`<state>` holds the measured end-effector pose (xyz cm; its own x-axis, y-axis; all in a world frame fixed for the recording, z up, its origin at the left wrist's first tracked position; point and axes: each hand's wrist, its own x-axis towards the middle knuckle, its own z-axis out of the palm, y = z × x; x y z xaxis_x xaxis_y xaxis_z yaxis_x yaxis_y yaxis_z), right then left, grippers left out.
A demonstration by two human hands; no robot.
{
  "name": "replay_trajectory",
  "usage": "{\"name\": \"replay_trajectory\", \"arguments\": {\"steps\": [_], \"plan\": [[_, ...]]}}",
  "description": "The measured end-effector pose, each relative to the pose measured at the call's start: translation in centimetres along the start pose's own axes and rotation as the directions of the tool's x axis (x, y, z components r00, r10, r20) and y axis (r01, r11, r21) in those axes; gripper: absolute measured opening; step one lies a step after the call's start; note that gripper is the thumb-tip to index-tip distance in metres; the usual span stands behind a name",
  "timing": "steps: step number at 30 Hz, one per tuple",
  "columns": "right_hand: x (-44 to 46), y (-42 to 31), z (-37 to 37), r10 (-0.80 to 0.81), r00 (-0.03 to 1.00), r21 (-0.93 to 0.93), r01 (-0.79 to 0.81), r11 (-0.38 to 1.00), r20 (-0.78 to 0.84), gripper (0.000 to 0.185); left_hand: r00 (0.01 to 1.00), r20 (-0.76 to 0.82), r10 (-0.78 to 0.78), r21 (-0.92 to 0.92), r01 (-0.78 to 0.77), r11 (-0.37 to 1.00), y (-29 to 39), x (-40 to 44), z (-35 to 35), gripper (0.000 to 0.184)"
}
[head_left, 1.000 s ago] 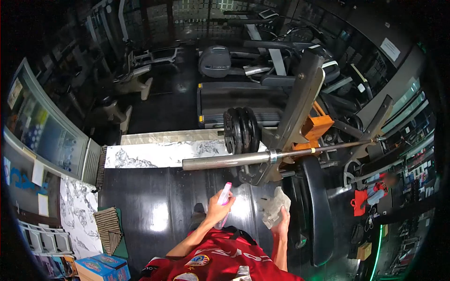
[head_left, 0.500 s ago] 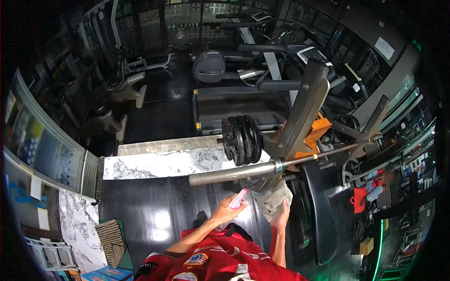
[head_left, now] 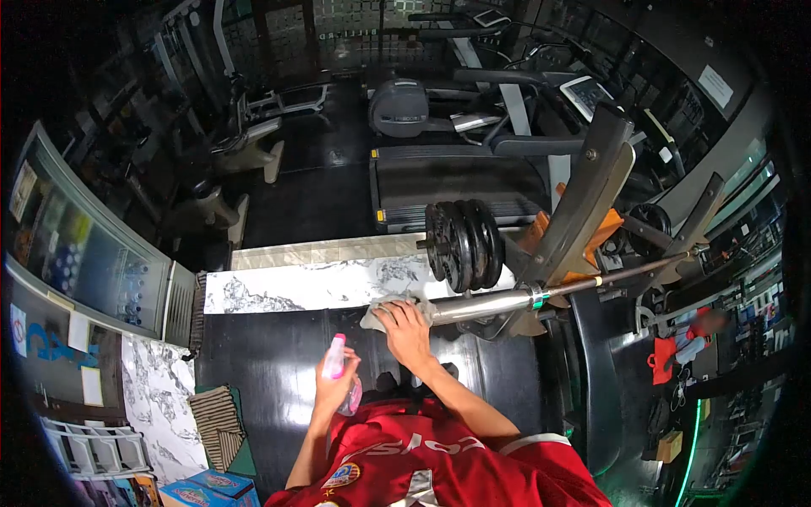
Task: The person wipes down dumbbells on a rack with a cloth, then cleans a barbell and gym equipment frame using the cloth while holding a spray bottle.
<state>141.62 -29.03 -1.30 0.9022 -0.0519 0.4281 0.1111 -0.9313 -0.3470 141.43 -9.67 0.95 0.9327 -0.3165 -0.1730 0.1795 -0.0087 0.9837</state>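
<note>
A pink and clear bottle is upright in my left hand, whose fingers wrap round it. My right hand presses a pale grey cloth over the near end of the barbell's thick metal sleeve. The cloth hangs out past the sleeve's left end, and the palm side of this hand is hidden. The barbell rests on a rack upright.
Black weight plates hang on the rack behind the bar. A padded bench stands right. Behind lies a treadmill; a glass-door fridge is left. A blue box sits lower left. Far right, a person is visible.
My right hand has moved left with the cloth, from beside the rack onto the bar's end. My left hand and the bottle have shifted left and slightly down.
</note>
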Motion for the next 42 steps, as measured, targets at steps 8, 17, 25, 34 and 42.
{"name": "replay_trajectory", "arguments": {"steps": [8,17,25,34,42], "plan": [[-5.5,8.4,-6.8,0.150,0.989,-0.193,-0.150,0.970,-0.011,0.043,0.999,0.024,-0.027,-0.034,0.027,0.999,0.5,1.2,0.4,0.018],[-3.7,5.7,-2.9,0.264,0.930,0.016,-0.269,0.963,-0.254,0.039,0.994,0.098,0.039,-0.003,-0.039,0.999,1.0,1.9,0.4,0.019],[-3.7,4.3,-4.5,0.024,0.999,-0.104,-0.020,0.994,0.046,0.038,0.991,0.115,0.064,0.012,-0.066,0.998,0.2,2.0,-0.4,0.020],[-5.1,13.4,-7.8,0.331,0.891,-0.207,-0.403,0.891,-0.310,0.032,0.992,0.114,0.053,-0.015,-0.051,0.999,0.0,0.6,-1.0,0.018],[-3.1,1.8,-2.6,0.002,0.990,-0.035,0.003,0.999,0.139,0.043,0.992,0.113,0.056,-0.104,-0.044,0.994,0.1,0.5,0.3,0.021]]}}
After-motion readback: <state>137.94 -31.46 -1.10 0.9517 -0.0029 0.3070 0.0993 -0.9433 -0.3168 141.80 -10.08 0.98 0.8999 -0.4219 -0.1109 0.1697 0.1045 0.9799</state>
